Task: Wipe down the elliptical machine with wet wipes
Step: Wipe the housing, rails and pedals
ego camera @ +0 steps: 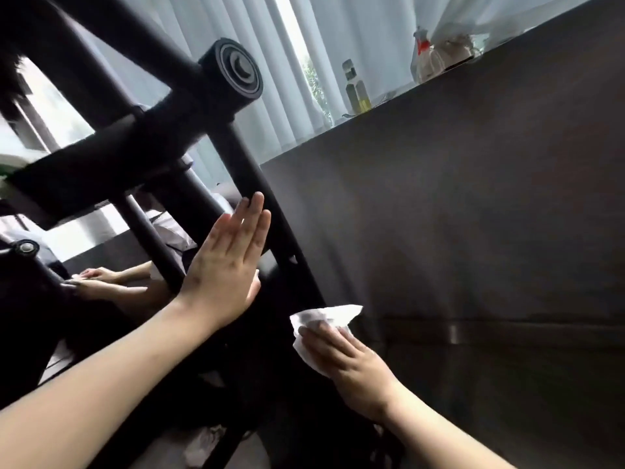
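Black metal elliptical tube [250, 170]: slanting upward.
Left hand [223, 265]: fingers straight, together, flat against that tube.
Right hand [348, 360]: lower beside the tube, fingers curled over crumpled white wet wipe [324, 316].
Clear glass bottle [358, 89]: beyond the tube, label unreadable.

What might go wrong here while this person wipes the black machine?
The left hand lies flat against a bar below a pivot joint; if the bar swings, fingers might get pinched. The right hand holds a crumpled wipe low on the same bar, so it may slip or miss spots.
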